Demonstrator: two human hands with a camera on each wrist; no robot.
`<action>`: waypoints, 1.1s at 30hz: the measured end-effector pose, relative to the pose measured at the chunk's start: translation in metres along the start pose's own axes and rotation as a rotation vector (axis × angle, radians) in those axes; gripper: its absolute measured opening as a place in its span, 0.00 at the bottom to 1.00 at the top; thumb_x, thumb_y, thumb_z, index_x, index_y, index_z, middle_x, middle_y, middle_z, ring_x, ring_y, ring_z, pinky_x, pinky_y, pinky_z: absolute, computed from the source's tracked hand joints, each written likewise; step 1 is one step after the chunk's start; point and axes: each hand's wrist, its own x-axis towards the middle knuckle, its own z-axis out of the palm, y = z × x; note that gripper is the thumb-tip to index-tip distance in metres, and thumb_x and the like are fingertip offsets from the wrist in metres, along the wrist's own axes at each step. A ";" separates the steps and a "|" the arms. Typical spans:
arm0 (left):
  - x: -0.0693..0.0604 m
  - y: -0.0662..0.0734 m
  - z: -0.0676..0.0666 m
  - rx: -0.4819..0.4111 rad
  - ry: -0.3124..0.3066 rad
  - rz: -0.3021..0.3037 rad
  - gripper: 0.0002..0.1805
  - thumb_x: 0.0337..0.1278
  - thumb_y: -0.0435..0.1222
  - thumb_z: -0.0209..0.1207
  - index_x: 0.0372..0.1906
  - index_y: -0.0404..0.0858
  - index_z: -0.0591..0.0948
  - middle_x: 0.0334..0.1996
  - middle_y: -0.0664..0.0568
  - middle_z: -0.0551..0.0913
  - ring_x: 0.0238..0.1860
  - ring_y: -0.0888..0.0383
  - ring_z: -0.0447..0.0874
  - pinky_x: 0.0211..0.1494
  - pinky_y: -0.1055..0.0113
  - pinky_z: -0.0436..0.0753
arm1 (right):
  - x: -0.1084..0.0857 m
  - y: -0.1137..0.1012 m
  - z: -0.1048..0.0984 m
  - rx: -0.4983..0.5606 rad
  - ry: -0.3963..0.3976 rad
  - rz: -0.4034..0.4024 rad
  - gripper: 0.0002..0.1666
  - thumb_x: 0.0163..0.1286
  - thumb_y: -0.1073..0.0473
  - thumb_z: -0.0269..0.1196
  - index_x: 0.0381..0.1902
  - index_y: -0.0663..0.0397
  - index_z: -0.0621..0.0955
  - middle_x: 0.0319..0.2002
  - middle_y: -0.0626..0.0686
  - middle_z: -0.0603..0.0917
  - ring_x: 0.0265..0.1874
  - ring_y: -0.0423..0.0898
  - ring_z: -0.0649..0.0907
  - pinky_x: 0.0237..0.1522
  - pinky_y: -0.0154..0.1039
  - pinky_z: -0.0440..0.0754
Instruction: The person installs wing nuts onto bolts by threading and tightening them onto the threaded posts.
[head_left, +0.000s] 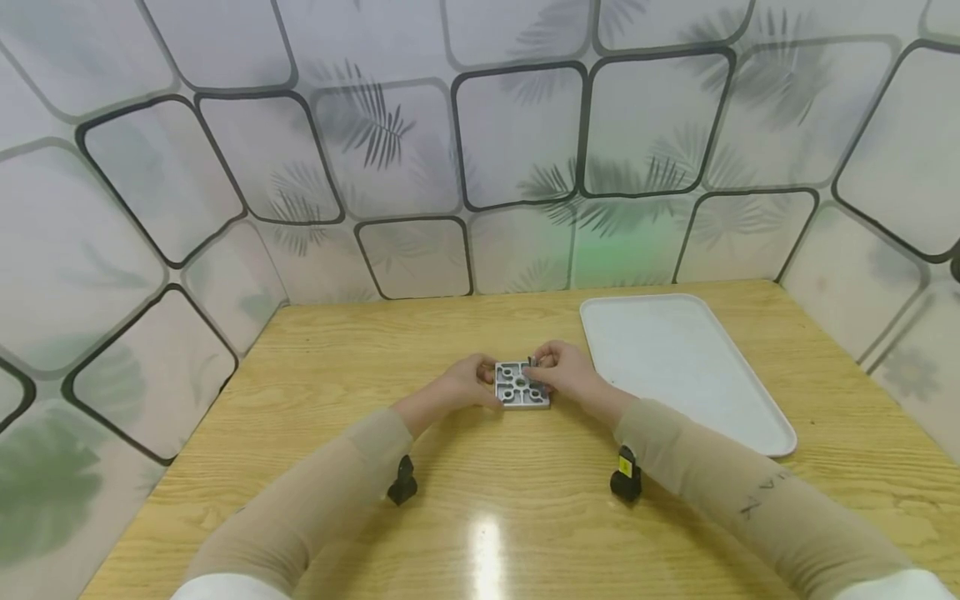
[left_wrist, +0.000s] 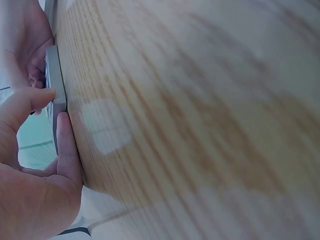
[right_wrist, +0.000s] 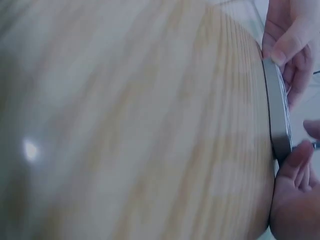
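A square grey metal plate [head_left: 519, 392] with round holes and raised ribs lies flat on the wooden table. My left hand [head_left: 468, 382] grips its left edge, thumb at the near corner; in the left wrist view the thumb and a finger press the plate's side [left_wrist: 59, 80]. At the far right corner, my right hand [head_left: 572, 375] pinches a small dark metal piece [head_left: 532, 362] standing up from the plate. Its exact kind is too small to tell. The right wrist view shows the tip of this small piece [right_wrist: 316, 145] between thumb and fingers, beside the plate's edge [right_wrist: 276, 105].
A white tray [head_left: 675, 367] lies on the table [head_left: 360, 342] to the right, just beyond my right hand. Black devices [head_left: 403, 482] hang at both wrists, the right one with a yellow label. Patterned curtains [head_left: 517, 133] enclose the back and sides.
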 end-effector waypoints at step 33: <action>0.000 0.001 0.001 -0.023 -0.004 -0.019 0.46 0.46 0.28 0.76 0.74 0.32 0.71 0.55 0.44 0.80 0.51 0.54 0.76 0.59 0.64 0.79 | 0.002 0.008 -0.005 0.129 -0.095 -0.038 0.22 0.70 0.67 0.56 0.59 0.72 0.79 0.35 0.50 0.81 0.33 0.40 0.78 0.34 0.30 0.82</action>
